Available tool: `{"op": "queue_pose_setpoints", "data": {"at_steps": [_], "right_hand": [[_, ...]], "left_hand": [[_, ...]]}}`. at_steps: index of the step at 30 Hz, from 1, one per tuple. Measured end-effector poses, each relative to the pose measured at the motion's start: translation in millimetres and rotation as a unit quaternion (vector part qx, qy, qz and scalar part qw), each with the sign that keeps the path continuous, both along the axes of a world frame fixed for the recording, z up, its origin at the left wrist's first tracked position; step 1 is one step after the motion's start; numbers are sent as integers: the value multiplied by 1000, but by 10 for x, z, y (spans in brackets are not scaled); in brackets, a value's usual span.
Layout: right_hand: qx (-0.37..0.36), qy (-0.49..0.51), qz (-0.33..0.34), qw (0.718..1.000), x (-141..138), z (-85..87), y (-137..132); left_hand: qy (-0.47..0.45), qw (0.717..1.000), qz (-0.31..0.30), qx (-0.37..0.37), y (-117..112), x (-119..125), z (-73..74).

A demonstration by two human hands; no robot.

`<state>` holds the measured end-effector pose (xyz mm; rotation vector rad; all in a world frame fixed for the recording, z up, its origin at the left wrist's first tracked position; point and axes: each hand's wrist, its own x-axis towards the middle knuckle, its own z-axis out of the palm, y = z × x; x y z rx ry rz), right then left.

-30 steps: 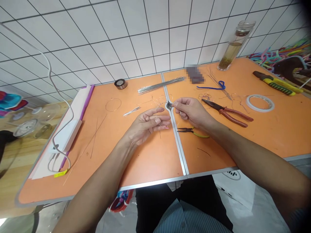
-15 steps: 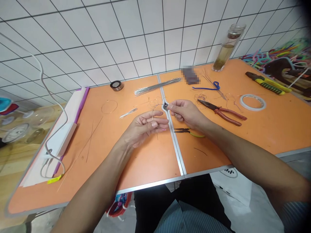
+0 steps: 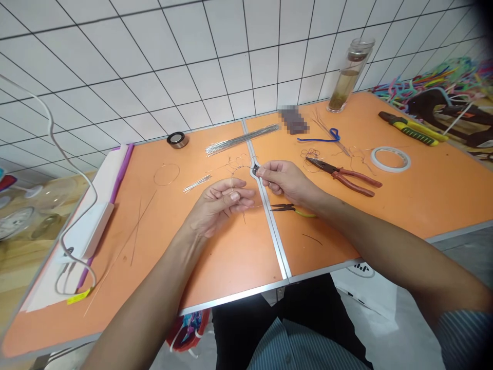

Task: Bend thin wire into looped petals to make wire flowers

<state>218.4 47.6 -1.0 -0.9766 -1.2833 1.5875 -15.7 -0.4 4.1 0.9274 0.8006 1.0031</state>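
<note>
My left hand (image 3: 221,203) lies palm up on the orange table (image 3: 215,257), fingers curled and pinching a thin bent wire (image 3: 235,172) that loops up toward my right hand. My right hand (image 3: 283,180) is closed, thumb and forefinger pinching the other end of the wire near the metal seam (image 3: 269,221) between the two table halves. Small green-handled pliers (image 3: 292,209) lie just below my right hand. Red-handled pliers (image 3: 344,176) lie to its right.
A bundle of straight wires (image 3: 241,139), a wire ring (image 3: 166,174), a tape roll (image 3: 177,139), a white tape ring (image 3: 390,158), a blue pipe cleaner (image 3: 321,137), a jar (image 3: 344,77), a yellow-black tool (image 3: 410,129) and a white box with cable (image 3: 90,228) lie about.
The fingers of my left hand have curled in tighter on the wire. Both hands stay at the seam; the camera view has shifted slightly.
</note>
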Motion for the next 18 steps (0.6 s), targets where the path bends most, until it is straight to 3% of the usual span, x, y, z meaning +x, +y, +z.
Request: {"op": "queue_pose_setpoints", "data": {"at_steps": [11, 18], "right_hand": [[84, -62, -27, 994, 23, 47, 12], [103, -68, -12, 992, 34, 73, 5]], "left_hand": [[37, 998, 28, -30, 67, -46, -59], [46, 995, 89, -14, 93, -7, -54]]}}
